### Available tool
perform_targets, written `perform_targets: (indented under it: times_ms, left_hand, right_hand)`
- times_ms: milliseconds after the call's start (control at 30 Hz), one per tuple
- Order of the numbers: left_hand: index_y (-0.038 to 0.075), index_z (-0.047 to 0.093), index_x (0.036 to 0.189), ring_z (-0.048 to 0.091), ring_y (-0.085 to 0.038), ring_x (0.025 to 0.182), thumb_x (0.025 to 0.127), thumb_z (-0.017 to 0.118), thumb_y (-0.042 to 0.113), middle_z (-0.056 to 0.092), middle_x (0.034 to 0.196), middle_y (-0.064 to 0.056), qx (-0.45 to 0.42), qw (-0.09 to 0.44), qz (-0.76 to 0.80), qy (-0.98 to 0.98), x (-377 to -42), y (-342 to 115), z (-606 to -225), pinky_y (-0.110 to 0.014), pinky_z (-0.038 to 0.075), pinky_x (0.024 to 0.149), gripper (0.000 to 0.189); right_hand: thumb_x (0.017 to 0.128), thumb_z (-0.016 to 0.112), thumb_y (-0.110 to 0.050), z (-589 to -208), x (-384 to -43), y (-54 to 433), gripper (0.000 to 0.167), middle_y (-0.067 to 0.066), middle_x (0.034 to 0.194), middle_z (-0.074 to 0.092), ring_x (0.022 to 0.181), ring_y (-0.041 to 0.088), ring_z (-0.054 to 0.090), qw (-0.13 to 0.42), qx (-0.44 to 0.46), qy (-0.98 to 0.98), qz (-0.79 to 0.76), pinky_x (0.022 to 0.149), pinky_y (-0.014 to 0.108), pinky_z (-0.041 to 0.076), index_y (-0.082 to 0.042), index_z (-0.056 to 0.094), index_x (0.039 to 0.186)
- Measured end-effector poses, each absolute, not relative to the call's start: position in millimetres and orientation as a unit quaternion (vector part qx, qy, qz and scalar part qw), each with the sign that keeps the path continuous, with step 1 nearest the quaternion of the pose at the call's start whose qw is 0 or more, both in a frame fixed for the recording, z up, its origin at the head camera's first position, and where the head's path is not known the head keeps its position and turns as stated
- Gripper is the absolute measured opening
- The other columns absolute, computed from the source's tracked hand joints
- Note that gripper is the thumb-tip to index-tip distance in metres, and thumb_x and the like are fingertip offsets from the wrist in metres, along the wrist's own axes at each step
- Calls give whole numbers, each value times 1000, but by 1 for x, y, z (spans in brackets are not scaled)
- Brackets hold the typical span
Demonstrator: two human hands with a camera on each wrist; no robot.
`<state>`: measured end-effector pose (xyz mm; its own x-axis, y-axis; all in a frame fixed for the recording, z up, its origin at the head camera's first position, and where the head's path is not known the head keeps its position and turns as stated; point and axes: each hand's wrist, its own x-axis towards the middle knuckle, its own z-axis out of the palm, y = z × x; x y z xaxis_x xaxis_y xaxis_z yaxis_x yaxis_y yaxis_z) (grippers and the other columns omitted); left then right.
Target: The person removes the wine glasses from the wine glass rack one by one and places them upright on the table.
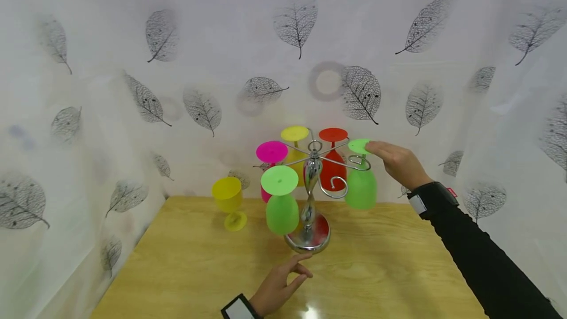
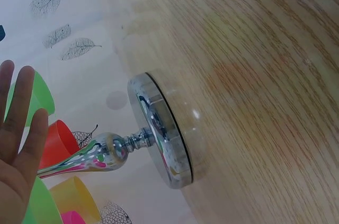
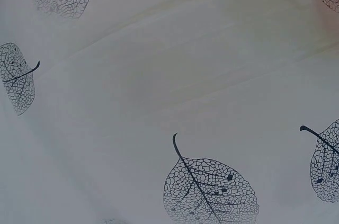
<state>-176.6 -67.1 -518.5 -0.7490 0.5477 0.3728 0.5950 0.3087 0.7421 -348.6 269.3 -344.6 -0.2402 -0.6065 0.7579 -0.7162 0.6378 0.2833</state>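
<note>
A chrome stemware rack [image 1: 308, 196] stands on the table, its curled wire arms spread near the top. Upside down on it hang a near green goblet [image 1: 282, 213], a pink goblet [image 1: 272, 152], a yellow goblet [image 1: 295, 134], a red goblet [image 1: 330, 176] and a right green goblet [image 1: 361, 190]. My right hand [image 1: 398, 162] holds the foot of the right green goblet at its edge; the thumb is hidden. Low before the rack's round base [image 2: 161, 131] is my left hand [image 1: 281, 282], fingers loosely extended, holding nothing. The right wrist view shows neither hand.
A separate yellow goblet [image 1: 227, 196] stands upright on the wooden table [image 1: 177, 270], left of the rack. Behind the table hangs a pale curtain [image 1: 248, 28] printed with dark leaf skeletons, close to the rack.
</note>
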Motion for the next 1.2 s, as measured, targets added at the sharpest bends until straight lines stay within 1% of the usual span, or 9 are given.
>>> perform_targets:
  times_ms: [133, 400, 600, 667, 800, 867, 1000, 1100, 1200]
  left_hand:
    - [14, 40, 139, 66, -11, 99, 97, 50, 21, 71, 99, 3, -358, 28, -468, -807, -177, -65, -518, -31, 53, 92, 43]
    - [15, 42, 138, 64, -9, 101, 98, 48, 25, 70, 102, 2, -338, -19, -481, -809, -177, -66, -513, -30, 53, 92, 41]
    - [15, 42, 137, 64, -8, 100, 98, 48, 25, 70, 102, 3, -338, -22, -482, -808, -176, -65, -514, -30, 53, 92, 40]
    - [14, 43, 137, 64, -8, 100, 98, 48, 26, 70, 102, 3, -337, -23, -480, -810, -176, -65, -515, -30, 53, 92, 41]
    - [15, 42, 137, 64, -8, 101, 98, 47, 28, 70, 102, 5, -334, -29, -479, -811, -177, -65, -517, -30, 53, 92, 41]
    - [16, 42, 137, 64, -8, 101, 98, 47, 29, 70, 102, 5, -334, -30, -480, -811, -177, -65, -518, -30, 53, 92, 41]
    - [18, 42, 137, 64, -8, 101, 98, 47, 29, 70, 101, 5, -335, -25, -478, -811, -176, -65, -519, -30, 53, 91, 41]
    - [18, 42, 137, 64, -8, 101, 98, 47, 28, 70, 101, 5, -337, -19, -477, -812, -175, -65, -518, -30, 53, 91, 41]
    - [18, 42, 137, 64, -8, 101, 98, 48, 27, 71, 102, 2, -338, -18, -477, -811, -174, -64, -516, -31, 52, 92, 40]
  right_hand:
    - [64, 61, 29, -344, -341, 279, 50, 18, 100, 70, 88, 33, 68, 455, 419, -783, 59, 70, 41, 56, 3, 67, 106]
    - [62, 64, 30, -344, -321, 286, 52, 18, 100, 70, 86, 33, 68, 462, 415, -781, 68, 71, 41, 56, 2, 67, 106]
    - [66, 55, 31, -347, -301, 290, 54, 17, 103, 69, 88, 32, 66, 472, 421, -771, 71, 72, 40, 54, 1, 66, 109]
    - [70, 49, 28, -348, -294, 291, 51, 17, 104, 69, 87, 33, 66, 482, 426, -762, 80, 71, 40, 53, 1, 66, 109]
    - [92, 38, 10, -349, -277, 289, 34, 16, 103, 70, 85, 32, 67, 501, 426, -749, 83, 68, 39, 53, 0, 67, 107]
    - [98, 32, 1, -349, -269, 286, 36, 15, 100, 71, 83, 31, 68, 511, 425, -743, 78, 67, 37, 54, 0, 68, 106]
    - [100, 32, -1, -352, -254, 281, 37, 14, 98, 72, 81, 28, 68, 518, 435, -732, 78, 82, 28, 54, -1, 69, 104]
    - [100, 34, -2, -357, -247, 277, 36, 12, 98, 72, 81, 28, 68, 515, 443, -729, 88, 97, 19, 47, -1, 70, 103]
    - [101, 35, -6, -363, -243, 276, 36, 11, 98, 73, 83, 25, 68, 505, 442, -735, 96, 100, 14, 43, -3, 70, 104]
